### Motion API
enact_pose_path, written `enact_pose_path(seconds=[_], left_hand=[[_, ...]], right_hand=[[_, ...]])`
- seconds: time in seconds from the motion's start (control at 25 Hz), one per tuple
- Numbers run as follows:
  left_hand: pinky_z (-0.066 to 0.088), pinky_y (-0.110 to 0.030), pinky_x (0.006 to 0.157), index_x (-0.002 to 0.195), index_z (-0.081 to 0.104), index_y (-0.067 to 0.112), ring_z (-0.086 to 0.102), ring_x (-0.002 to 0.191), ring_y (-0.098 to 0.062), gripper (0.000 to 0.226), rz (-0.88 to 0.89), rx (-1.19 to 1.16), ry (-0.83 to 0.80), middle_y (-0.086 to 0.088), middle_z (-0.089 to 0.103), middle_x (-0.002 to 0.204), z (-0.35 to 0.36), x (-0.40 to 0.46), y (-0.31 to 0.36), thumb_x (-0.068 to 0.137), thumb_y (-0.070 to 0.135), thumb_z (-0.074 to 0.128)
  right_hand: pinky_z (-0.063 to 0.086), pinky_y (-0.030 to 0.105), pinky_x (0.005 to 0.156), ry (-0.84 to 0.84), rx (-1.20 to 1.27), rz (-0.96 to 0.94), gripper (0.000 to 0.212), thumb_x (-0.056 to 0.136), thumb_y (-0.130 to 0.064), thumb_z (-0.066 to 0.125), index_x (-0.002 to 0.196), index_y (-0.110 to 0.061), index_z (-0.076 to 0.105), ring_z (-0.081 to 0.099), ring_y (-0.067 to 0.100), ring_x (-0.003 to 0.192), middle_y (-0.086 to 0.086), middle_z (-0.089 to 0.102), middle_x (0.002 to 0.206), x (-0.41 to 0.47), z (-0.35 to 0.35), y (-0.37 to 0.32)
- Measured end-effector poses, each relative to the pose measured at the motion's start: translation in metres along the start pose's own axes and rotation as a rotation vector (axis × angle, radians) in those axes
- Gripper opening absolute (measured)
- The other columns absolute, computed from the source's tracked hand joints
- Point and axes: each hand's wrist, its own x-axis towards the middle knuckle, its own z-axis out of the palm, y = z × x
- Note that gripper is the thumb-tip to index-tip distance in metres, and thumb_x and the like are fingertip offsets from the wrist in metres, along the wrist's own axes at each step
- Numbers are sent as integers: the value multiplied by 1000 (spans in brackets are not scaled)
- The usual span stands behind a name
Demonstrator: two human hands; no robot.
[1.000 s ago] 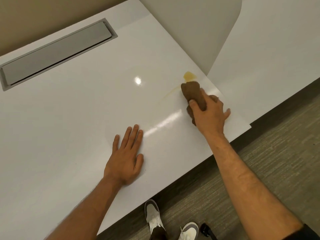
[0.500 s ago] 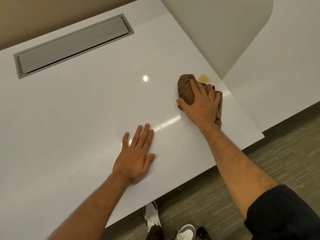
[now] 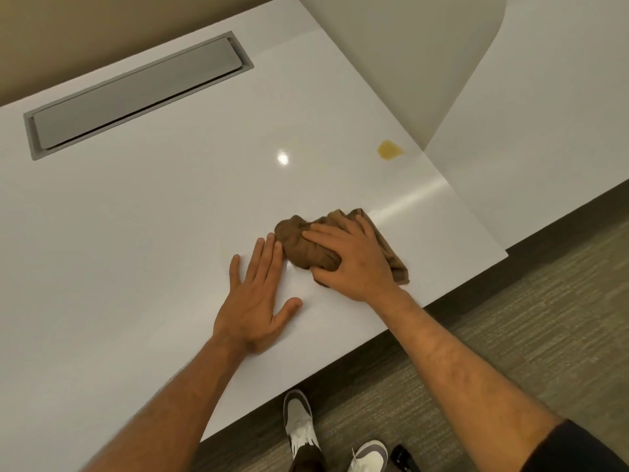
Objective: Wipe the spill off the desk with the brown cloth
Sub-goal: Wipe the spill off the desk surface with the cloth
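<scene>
A small yellow-brown spill [image 3: 389, 150] lies on the white desk [image 3: 170, 216] near its far right corner, beside the divider. The crumpled brown cloth [image 3: 303, 243] sits on the desk well in front of the spill, nearer the front edge. My right hand [image 3: 354, 264] presses down on the cloth and grips it, covering its middle. My left hand [image 3: 255, 301] rests flat on the desk with fingers spread, its fingertips almost touching the cloth's left side.
A grey recessed cable tray lid [image 3: 136, 93] runs along the back left of the desk. A curved beige divider [image 3: 401, 56] stands at the back right, with a second white desk [image 3: 544, 131] beyond it. Carpet and my shoes [image 3: 299, 424] lie below the front edge.
My right hand has dragged the cloth from beside the spill back toward me and left, up to my left hand. The yellow spot stays where it was.
</scene>
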Motion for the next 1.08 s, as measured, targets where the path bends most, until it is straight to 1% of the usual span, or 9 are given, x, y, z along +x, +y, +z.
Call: enact_pose_path(seconds=[0.2,0.32,0.4,0.52,0.64,0.8,0.88,1.0,1.08], left_hand=[[-11,-47,130,168,-4,19,-14,162,-15,82,37,-30,0,0,-12,176,-1,0,-4,103,67,10],[-13,-43,130,168,2,19,-14,162,-12,73,28,-84,-1,2,-9,176,-2,0,-6,106,56,15],[-13,-40,130,168,7,19,-11,162,-11,71,13,-137,14,2,-5,176,-3,-1,-6,106,52,14],[-10,-40,131,167,14,17,-4,163,-12,69,-7,-205,36,1,3,176,-3,-1,-5,105,49,12],[-7,-41,132,166,19,17,0,163,-14,70,-25,-245,66,-1,9,175,-3,-1,-3,106,52,9],[-11,-38,131,166,18,20,-2,163,-14,84,0,-217,74,0,7,175,-2,-2,-4,101,69,-1],[-11,-41,131,167,16,21,-5,163,-15,83,10,-171,56,0,4,176,-2,-3,-7,101,70,3],[-8,-46,131,167,11,20,-8,163,-15,78,18,-98,43,-1,0,176,-1,-2,-8,102,62,15],[-11,-43,131,168,8,21,-10,163,-14,77,26,-50,36,0,-3,177,-1,0,-8,103,63,16]], right_hand=[[-1,37,126,-30,99,44,56,82,-40,73,136,-37,62,34,9,144,-16,58,141,-36,-17,19],[3,28,122,66,249,186,42,86,-45,61,127,-37,66,34,-7,124,-17,58,127,-35,-18,11],[1,22,119,103,232,230,41,87,-48,56,124,-36,67,39,1,124,-15,60,124,-40,-12,-3],[-1,40,125,48,-12,210,53,85,-53,58,137,-40,57,37,16,140,-16,56,143,-63,10,-28],[9,56,123,-12,-204,134,61,83,-55,56,142,-41,48,38,27,140,-10,48,152,-87,37,-56],[7,56,122,-22,-206,-21,52,83,-49,53,134,-38,53,40,31,137,-10,47,147,-105,53,-65],[8,56,122,-40,-157,-113,47,82,-45,57,129,-39,56,40,29,136,-12,51,143,-106,48,-57],[24,58,118,-94,-115,-228,35,82,-39,67,117,-38,67,45,26,132,-13,61,133,-109,30,-37],[33,57,113,-94,-138,-224,34,80,-36,75,114,-36,71,50,27,129,-11,66,130,-112,16,-20]])
